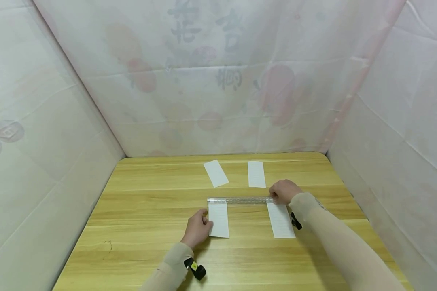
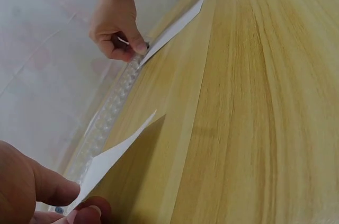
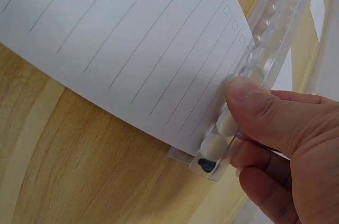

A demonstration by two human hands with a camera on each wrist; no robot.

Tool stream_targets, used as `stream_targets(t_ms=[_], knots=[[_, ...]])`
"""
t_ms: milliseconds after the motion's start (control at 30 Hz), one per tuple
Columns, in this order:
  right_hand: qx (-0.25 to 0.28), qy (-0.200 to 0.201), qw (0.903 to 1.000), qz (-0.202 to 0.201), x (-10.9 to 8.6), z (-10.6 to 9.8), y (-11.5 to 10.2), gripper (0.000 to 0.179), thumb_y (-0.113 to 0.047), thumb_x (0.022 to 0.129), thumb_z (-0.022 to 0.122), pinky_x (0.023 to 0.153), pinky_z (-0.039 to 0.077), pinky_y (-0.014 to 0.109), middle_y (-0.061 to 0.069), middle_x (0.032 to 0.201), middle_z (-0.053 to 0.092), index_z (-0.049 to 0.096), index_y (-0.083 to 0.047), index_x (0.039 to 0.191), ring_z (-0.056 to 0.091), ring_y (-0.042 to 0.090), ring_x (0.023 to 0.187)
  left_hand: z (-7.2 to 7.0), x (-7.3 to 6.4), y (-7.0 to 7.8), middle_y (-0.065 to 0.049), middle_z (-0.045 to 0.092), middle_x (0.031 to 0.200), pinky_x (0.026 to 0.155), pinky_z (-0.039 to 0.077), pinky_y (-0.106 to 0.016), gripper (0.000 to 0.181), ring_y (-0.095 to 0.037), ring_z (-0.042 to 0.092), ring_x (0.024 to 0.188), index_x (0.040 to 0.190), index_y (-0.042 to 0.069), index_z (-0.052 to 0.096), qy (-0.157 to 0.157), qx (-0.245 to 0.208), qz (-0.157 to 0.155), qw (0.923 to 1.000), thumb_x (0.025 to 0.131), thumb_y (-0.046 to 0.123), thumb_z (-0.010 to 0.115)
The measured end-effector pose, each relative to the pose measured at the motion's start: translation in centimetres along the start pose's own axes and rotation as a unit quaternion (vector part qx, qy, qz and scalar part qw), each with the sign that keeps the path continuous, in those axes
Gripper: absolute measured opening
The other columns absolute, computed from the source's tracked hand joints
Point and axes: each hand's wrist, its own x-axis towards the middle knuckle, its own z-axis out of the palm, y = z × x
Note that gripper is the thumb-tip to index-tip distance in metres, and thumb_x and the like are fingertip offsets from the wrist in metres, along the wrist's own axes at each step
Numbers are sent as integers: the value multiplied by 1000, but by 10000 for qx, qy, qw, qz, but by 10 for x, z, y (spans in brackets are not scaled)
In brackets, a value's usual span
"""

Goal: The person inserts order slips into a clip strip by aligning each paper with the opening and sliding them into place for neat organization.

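Observation:
My right hand (image 1: 285, 191) pinches the right end of a clear plastic strip (image 1: 245, 200) between thumb and fingers. Round whitish pieces run in a row inside the strip (image 3: 280, 17), and a dark mark shows near its end. The strip lies across the top edges of two white lined paper slips. The right slip (image 1: 281, 221) has small printed boxes at its line ends, visible in the right wrist view. With thumb and fingertips, my left hand (image 1: 197, 228) pinches the left edge of the left slip (image 1: 219, 221); in the left wrist view this slip (image 2: 114, 158) lifts off the table.
Two more white paper slips lie farther back: a tilted one (image 1: 216, 173) at the left and a straighter one (image 1: 256, 174) at the right. The wood-grain table (image 1: 142, 210) is enclosed by pale fabric walls (image 1: 218, 101) at the back and both sides.

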Motion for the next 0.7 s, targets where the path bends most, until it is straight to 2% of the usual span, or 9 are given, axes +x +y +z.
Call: stream_targets(t_ms=[167, 533, 700], knots=[[6, -34, 10000, 14, 0, 0, 0, 35, -9, 78, 79, 58, 35, 28, -11, 61, 43, 50, -22, 64, 40, 8, 59, 1, 2, 0, -1, 53, 76, 66, 43, -33, 43, -14, 48, 66, 130, -7, 51, 36, 25, -12, 10000, 91, 6, 61], [111, 41, 9999, 9, 0, 0, 2, 32, 0, 77, 72, 58, 34, 29, -9, 61, 42, 51, -21, 64, 38, 10, 59, 1, 6, 1, -2, 52, 72, 59, 41, -29, 42, -13, 45, 59, 130, -11, 51, -8, 73, 65, 10000, 91, 4, 59], [113, -1, 9999, 53, -2, -4, -1, 31, 0, 78, 74, 59, 34, 30, -8, 61, 43, 52, -19, 65, 39, 11, 60, 2, 6, 1, -2, 52, 73, 59, 42, -28, 43, -12, 45, 60, 130, -11, 51, -12, 89, 84, 9999, 91, 4, 59]])
